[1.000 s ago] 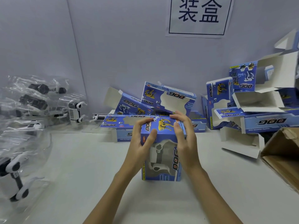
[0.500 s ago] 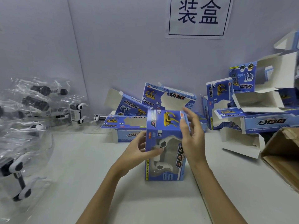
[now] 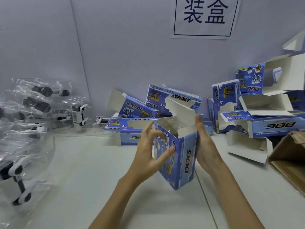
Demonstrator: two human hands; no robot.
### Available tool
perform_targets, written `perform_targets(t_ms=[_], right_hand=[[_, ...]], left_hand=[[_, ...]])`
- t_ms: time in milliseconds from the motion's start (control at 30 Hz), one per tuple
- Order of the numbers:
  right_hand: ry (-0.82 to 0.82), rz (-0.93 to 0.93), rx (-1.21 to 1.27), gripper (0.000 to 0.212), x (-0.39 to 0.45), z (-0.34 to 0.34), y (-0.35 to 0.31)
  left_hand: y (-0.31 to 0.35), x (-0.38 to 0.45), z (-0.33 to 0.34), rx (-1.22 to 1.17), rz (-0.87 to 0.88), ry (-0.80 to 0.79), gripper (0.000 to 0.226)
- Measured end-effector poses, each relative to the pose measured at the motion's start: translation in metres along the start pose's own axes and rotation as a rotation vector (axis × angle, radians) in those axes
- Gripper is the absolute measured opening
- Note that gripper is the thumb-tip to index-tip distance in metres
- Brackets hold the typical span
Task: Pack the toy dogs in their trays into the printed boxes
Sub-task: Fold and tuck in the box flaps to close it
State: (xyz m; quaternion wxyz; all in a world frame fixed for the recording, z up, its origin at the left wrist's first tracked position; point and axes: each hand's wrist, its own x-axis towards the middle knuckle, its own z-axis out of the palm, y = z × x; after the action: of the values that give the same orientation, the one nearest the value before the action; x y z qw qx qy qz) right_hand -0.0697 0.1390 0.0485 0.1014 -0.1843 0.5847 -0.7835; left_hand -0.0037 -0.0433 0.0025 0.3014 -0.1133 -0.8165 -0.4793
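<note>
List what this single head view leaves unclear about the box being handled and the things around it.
- Blue box: motion blur smears its print and what sits inside.
- Left hand: fingers blurred, so the grip is unclear.
- Right hand: fingertips hidden behind the box.
- Brown carton: cut off by the right edge.
- Bagged toy dogs: glare, left edge.

Just one view here, a wide-angle head cam looking forward and down over the white worktop toward the back wall. It sits close in, so both forearms come up from the bottom edge and the wall sign gets cut off at the top. Edges bend a bit from the lens.
</note>
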Motion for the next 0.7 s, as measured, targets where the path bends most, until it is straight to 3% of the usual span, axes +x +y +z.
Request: perform_targets(t_ms=[100,267,367,500,600,700], right_hand=[[0.003,-0.077,0.098,0.077,-0.001,-0.001,0.001],[0.023,-0.064,0.243,0.071,-0.005,0.017,0.01],[-0.006,-0.029,0.339,0.064,-0.009,0.035,0.021],[0.014,-0.014,0.394,0.067,-0.009,0.035,0.019],[-0.044,-0.032,0.328,0.073,-0.004,0.017,0.004],[-0.116,-0.025,0.297,0.067,-0.006,0.007,-0.006]], left_hand=[[0.003,0.0,0.002,-0.204,-0.163,0.004,0.089],[0.005,0.004,-0.007,-0.408,-0.2,0.042,0.087],[0.008,0.005,-0.015,-0.23,-0.144,0.106,0.087],[0.017,0.005,-0.021,-0.086,-0.17,-0.02,0.131],[0.022,0.005,-0.024,0.023,-0.035,-0.003,0.133],[0.022,0.004,-0.024,0.3,0.152,0.04,0.134]])
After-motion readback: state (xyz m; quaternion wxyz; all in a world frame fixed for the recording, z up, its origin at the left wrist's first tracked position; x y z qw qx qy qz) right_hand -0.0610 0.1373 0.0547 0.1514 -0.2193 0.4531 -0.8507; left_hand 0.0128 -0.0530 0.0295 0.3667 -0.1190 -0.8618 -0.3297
